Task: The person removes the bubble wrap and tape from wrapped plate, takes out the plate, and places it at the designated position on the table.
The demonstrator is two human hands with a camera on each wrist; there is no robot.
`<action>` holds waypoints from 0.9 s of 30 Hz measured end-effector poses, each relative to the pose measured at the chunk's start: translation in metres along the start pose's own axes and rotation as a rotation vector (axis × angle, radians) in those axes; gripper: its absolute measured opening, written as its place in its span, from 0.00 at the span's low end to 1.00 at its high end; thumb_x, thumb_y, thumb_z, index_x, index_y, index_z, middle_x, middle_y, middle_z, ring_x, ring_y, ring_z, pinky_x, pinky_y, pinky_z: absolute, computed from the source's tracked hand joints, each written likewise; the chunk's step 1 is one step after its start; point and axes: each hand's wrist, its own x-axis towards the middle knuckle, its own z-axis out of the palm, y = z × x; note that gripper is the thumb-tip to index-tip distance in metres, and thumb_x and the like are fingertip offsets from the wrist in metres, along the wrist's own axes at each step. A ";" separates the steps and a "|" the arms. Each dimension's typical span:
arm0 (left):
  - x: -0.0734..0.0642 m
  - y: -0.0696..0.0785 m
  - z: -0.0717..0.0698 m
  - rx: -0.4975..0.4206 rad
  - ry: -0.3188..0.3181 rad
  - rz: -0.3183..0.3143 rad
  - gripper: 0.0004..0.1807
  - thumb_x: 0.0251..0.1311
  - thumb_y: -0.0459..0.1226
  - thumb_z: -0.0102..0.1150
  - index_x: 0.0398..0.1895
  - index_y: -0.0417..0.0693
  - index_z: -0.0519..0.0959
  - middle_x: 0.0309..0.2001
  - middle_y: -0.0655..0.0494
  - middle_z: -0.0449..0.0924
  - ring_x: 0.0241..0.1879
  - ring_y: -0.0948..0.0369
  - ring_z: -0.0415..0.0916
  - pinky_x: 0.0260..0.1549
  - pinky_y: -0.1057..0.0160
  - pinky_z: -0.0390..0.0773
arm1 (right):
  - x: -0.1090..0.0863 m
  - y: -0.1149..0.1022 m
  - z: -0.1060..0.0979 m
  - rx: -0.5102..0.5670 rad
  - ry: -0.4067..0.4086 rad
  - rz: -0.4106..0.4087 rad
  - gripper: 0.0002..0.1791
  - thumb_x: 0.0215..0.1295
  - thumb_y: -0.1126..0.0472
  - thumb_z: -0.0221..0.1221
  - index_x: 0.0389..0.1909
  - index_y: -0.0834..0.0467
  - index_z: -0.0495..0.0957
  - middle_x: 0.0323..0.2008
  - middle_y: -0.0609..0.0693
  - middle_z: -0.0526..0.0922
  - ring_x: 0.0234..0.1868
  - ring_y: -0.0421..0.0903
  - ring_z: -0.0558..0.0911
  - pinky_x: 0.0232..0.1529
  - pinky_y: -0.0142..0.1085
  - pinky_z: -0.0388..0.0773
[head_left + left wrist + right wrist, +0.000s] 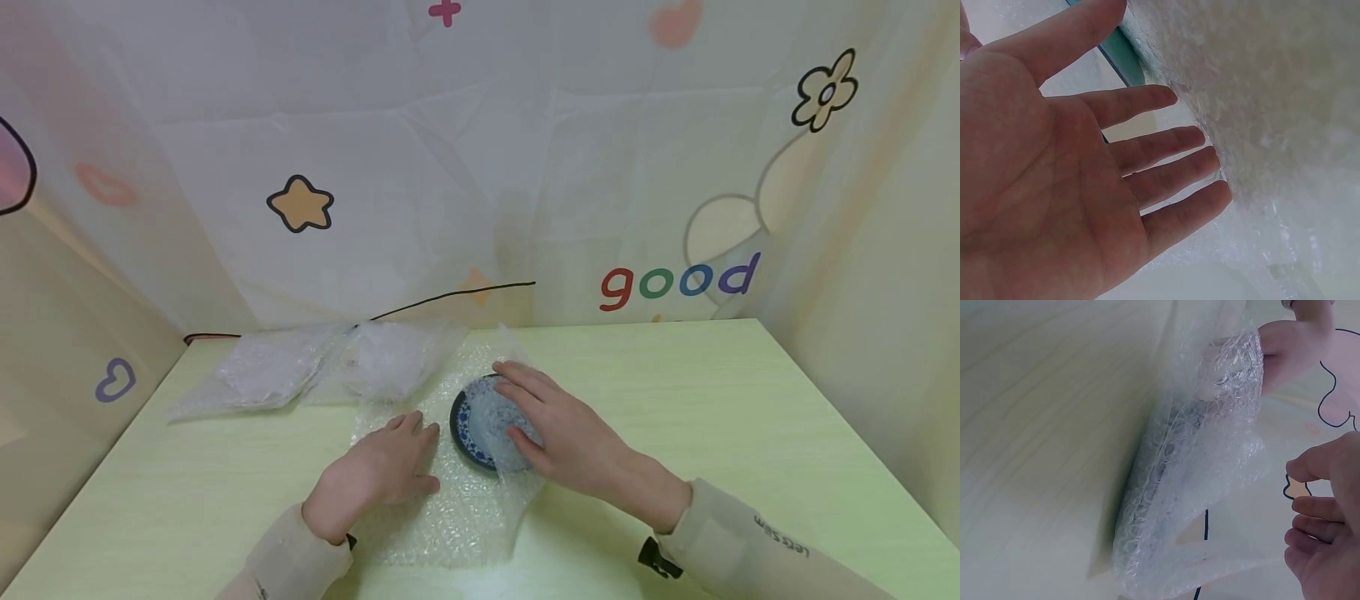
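Position: the plate (471,421) sits face up on a sheet of wrap (442,525) at mid-desk (697,392). A flap (516,493) of the wrap lies across the right part of the plate; the left rim is bare. Whether the plate lies fully level cannot be told.

Hand state: the left hand (386,467) has its fingers straight and spread, low over the wrap just left of the plate, pinching nothing. The right hand (566,427) reaches over the flap and the plate's right side, fingers extended and slightly apart, pinching nothing. The right wrist view shows a gap between its fingertips and the wrap.

Probable faults and causes:

1. Flap springs back. Cause: the wrap is stiff, and no finger is seen clamping the flap.
2. Plate slides. Cause: a sideways push on the flap, with neither hand gripping the rim.
3. Left rim remains exposed. Cause: the flap stops short, or the plate sits off-centre.
4. Wrap skews or bunches. Cause: uneven pull, or the left hand failing to pin the sheet.
5. Sheet snags. Cause: its far left edge lies close to the bundles (392,362) at the rear.
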 end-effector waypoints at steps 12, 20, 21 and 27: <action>0.001 -0.002 0.001 -0.013 0.001 -0.002 0.40 0.65 0.46 0.70 0.73 0.35 0.67 0.75 0.34 0.58 0.75 0.41 0.56 0.69 0.43 0.64 | 0.004 0.005 0.000 -0.115 -0.134 0.044 0.31 0.66 0.61 0.69 0.66 0.71 0.72 0.69 0.66 0.71 0.70 0.60 0.70 0.70 0.52 0.67; 0.001 -0.003 0.002 -0.016 0.008 0.003 0.40 0.64 0.46 0.70 0.73 0.35 0.68 0.75 0.34 0.58 0.74 0.41 0.57 0.68 0.43 0.65 | 0.002 0.014 -0.002 -0.162 -0.160 0.126 0.30 0.67 0.59 0.68 0.64 0.70 0.73 0.68 0.67 0.71 0.69 0.62 0.71 0.69 0.55 0.67; 0.001 -0.003 0.002 -0.019 0.007 0.002 0.40 0.64 0.46 0.70 0.73 0.35 0.67 0.75 0.34 0.58 0.74 0.41 0.57 0.68 0.43 0.65 | 0.002 0.016 -0.002 -0.164 -0.164 0.136 0.30 0.67 0.59 0.68 0.64 0.70 0.73 0.68 0.67 0.71 0.68 0.62 0.71 0.69 0.55 0.67; 0.001 -0.003 0.003 -0.023 0.005 0.000 0.40 0.65 0.46 0.70 0.74 0.35 0.67 0.75 0.34 0.58 0.75 0.41 0.56 0.68 0.42 0.65 | 0.001 0.025 -0.002 -0.148 -0.177 0.192 0.29 0.69 0.56 0.67 0.64 0.69 0.74 0.69 0.67 0.71 0.68 0.64 0.72 0.67 0.57 0.69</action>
